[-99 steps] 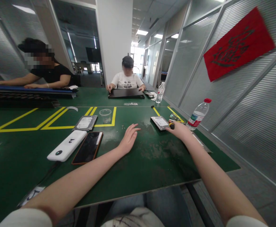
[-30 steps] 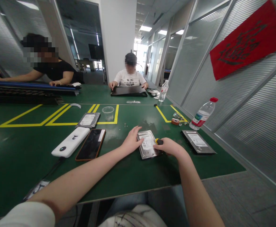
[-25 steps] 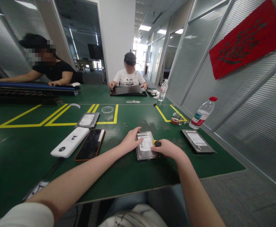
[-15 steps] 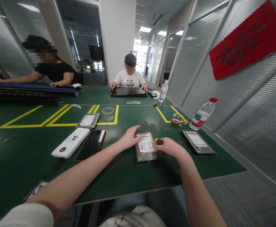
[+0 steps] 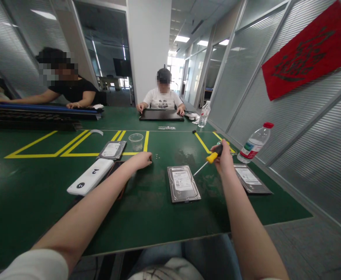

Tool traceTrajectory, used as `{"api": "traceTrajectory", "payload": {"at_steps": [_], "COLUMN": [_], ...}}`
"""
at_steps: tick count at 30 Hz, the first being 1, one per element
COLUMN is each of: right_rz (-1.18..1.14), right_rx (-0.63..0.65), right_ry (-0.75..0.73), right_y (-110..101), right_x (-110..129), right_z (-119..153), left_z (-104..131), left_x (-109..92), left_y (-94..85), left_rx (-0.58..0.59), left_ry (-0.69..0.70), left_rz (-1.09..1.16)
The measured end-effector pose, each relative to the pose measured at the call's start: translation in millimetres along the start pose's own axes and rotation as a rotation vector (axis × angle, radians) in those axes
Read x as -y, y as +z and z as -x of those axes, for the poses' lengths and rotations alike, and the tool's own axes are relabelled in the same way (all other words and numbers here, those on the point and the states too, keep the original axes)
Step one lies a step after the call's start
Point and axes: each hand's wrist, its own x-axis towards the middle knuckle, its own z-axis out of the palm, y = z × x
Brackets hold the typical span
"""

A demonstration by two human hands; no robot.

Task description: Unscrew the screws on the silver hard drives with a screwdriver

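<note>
On the green table in front of me lies a hard drive (image 5: 184, 190) with its white label up. My right hand (image 5: 225, 157) is closed around the yellow and black handle of a screwdriver (image 5: 214, 154), held above the table to the right of the drive. Its thin shaft slants down left, and the tip appears near the drive's right edge. Left of the drive, my left hand (image 5: 142, 160) has its fingers curled together; whatever they may hold is hidden. Several tiny screws (image 5: 158, 156) lie just beyond its fingertips.
Nearby are a second hard drive (image 5: 112, 149), a white power bank (image 5: 91, 177), a partly covered phone (image 5: 120, 167) and a clear cup (image 5: 136, 142). At right lie another drive (image 5: 250, 177) and a bottle (image 5: 254, 143). Across the table, a person holds a black panel (image 5: 161, 114).
My left hand has left the hard drive and moved left, its fingers now drawn together. My right hand has lifted the screwdriver up and to the right, away from the drive.
</note>
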Motion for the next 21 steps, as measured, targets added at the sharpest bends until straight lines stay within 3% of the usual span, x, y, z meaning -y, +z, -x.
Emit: {"api": "traceTrajectory", "payload": {"at_steps": [2, 4, 9, 16, 21], "right_rz": [-0.293, -0.382, -0.474, -0.525, -0.530], "right_rx": [0.003, 0.048, 0.092, 0.139, 0.178], "right_ry": [0.056, 0.110, 0.189, 0.192, 0.178], "right_y": [8.4, 13.4, 15.7, 21.2, 24.6], "right_x": [-5.2, -9.1, -12.6, -15.4, -19.8], "right_z": [3.3, 7.5, 13.4, 16.3, 17.0], "left_z": [-0.4, 0.0, 2.5, 7.9, 12.4], "left_x": [0.1, 0.2, -7.1, -44.5, -56.2], "left_y": [4.3, 6.7, 4.5, 5.4, 13.1], "left_rx": [0.003, -0.007, -0.040, -0.013, -0.004], "left_ry": [0.010, 0.014, 0.038, 0.189, 0.246], "left_rz": [-0.008, -0.010, 0.041, 0.249, 0.356]}}
